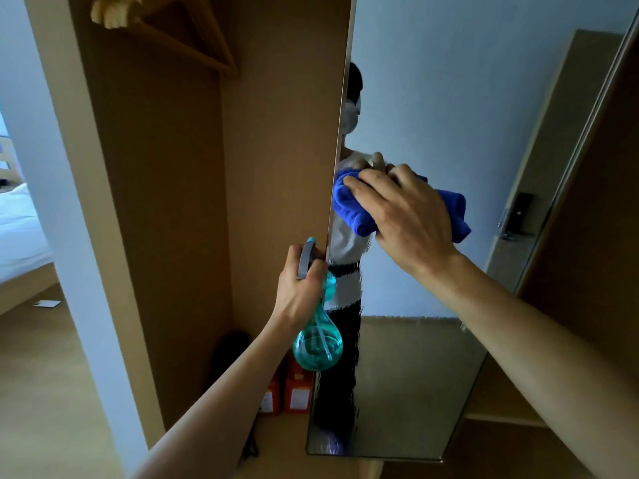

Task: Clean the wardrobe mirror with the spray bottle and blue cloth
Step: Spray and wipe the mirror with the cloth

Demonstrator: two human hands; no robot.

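The wardrobe mirror (pixel 466 140) is a tall glass panel on the open wardrobe door, filling the right half of the head view. My right hand (pixel 404 219) presses a bunched blue cloth (pixel 349 202) flat against the glass near the mirror's left edge, at mid height. My left hand (pixel 301 288) grips the head of a teal spray bottle (pixel 318 344) beside the door's edge; the round bottle body hangs below my fist. Wet streaks show on the lower glass. A person's reflection appears in the mirror behind the cloth.
The open wardrobe (pixel 166 202) is on the left, with wooden hangers (pixel 193 32) at the top and orange boxes (pixel 294 392) on its floor. A bed (pixel 17 229) lies far left. A door with a handle (pixel 515 223) is reflected at right.
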